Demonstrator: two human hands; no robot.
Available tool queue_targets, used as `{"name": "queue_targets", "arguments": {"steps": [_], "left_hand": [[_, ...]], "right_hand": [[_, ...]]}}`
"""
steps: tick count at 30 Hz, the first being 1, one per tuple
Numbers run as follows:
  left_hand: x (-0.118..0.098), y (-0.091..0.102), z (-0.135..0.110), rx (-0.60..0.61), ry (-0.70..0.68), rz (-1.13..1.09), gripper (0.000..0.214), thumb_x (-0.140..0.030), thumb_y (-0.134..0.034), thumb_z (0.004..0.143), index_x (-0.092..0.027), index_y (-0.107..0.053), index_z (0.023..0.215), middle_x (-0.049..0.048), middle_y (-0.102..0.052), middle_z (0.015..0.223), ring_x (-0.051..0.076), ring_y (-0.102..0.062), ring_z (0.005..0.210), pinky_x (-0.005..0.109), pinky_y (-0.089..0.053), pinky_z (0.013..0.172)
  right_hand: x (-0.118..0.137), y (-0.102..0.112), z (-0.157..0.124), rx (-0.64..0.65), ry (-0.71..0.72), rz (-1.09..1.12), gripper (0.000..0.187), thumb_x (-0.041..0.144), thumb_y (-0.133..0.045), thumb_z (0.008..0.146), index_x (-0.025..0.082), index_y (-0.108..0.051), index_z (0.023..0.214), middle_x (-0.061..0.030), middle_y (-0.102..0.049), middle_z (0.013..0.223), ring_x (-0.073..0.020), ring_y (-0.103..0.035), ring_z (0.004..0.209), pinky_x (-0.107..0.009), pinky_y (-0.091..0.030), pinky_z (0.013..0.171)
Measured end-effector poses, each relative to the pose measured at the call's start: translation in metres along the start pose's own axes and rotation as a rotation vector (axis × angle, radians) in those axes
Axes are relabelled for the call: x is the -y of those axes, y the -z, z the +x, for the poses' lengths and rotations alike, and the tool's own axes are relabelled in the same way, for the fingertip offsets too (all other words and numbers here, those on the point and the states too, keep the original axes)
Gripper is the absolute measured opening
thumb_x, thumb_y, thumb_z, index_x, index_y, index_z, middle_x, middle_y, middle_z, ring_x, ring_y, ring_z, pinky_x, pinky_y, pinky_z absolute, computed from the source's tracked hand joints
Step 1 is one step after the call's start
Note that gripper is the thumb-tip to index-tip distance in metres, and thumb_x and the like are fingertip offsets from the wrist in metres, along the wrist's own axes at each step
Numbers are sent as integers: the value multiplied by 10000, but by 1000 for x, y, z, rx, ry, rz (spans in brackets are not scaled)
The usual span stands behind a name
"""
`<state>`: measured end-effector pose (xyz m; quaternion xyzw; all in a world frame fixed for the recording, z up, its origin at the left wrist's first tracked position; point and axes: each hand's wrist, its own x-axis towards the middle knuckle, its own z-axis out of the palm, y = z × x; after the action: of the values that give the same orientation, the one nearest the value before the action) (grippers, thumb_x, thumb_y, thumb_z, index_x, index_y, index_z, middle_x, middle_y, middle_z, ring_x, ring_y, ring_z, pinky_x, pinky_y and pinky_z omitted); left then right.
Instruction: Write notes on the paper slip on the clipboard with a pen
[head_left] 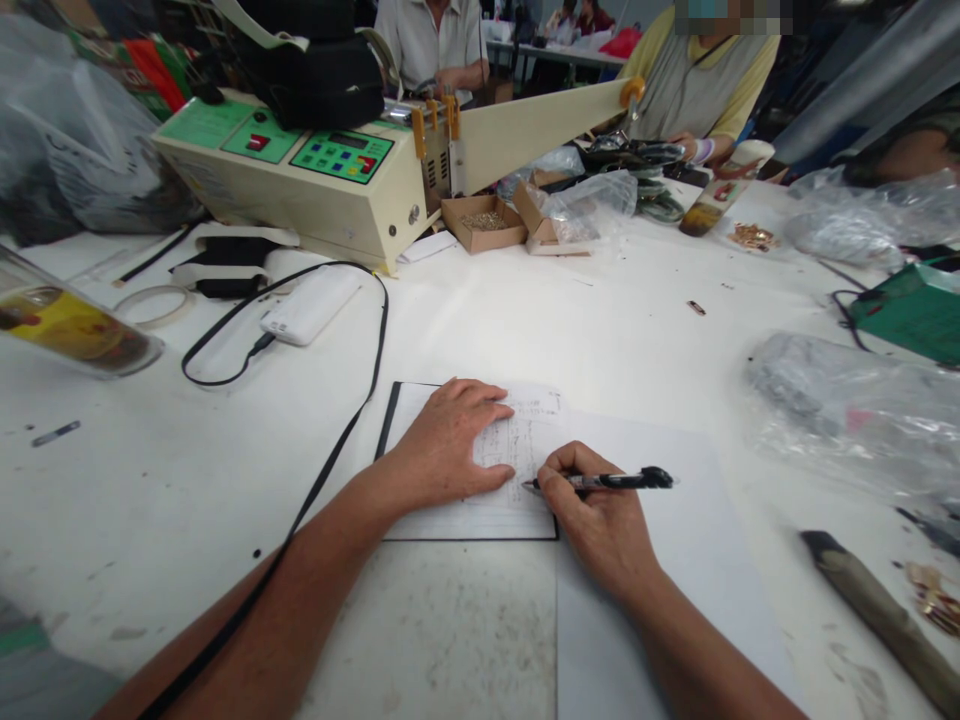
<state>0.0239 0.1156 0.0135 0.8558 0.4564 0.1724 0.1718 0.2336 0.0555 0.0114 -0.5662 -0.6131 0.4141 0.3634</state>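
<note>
A notebook (472,525) with handwriting on its page lies on the white table in front of me. Resting flat across its left part is my left hand (450,440), thumb and fingers spread. My right hand (592,505) is closed round a black pen (619,480), whose tip meets the notebook page at its right side. A large white sheet of paper (675,580) lies under my right wrist, beside the notebook. The writing is too small to read.
A black cable runs from a white power bank (311,305) across my left forearm. A cream machine (292,190) stands at the back left, near a drink cup (75,320). Plastic bags (817,400) lie at the right. Two people sit across the table.
</note>
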Motion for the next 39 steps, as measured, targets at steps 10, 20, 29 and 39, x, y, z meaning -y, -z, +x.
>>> {"name": "queue_targets", "arguments": {"steps": [10, 20, 29, 39], "left_hand": [[1, 0, -1, 0, 1, -4, 617, -412, -871, 710, -210, -678, 1260, 91, -604, 1439, 326, -499, 1343, 509, -341, 1214], [2, -2, -1, -4, -5, -7, 612, -426, -862, 722, -213, -672, 1263, 86, -598, 1444, 326, -495, 1346, 514, -337, 1217], [2, -2, -1, -5, -6, -16, 609, -415, -857, 719, -218, -671, 1264, 84, -599, 1438, 335, -494, 1344, 516, -337, 1217], [2, -1, -1, 1, -5, -10, 606, -411, -860, 722, -201, -675, 1260, 92, -598, 1443, 329, -487, 1353, 509, -334, 1219]], "right_hand": [[0, -1, 0, -16, 14, -1, 219, 283, -587, 907, 217, -548, 702, 44, -500, 637, -137, -452, 604, -279, -350, 569], [0, -1, 0, -16, 2, -8, 215, 280, -588, 901, 217, -550, 700, 43, -504, 633, -138, -451, 602, -280, -351, 568], [0, -1, 0, -15, 4, -25, 215, 280, -586, 906, 219, -545, 703, 43, -499, 634, -142, -453, 605, -282, -352, 571], [0, 0, -1, -17, 6, -26, 216, 286, -583, 911, 219, -548, 708, 44, -502, 633, -139, -452, 596, -279, -349, 561]]}}
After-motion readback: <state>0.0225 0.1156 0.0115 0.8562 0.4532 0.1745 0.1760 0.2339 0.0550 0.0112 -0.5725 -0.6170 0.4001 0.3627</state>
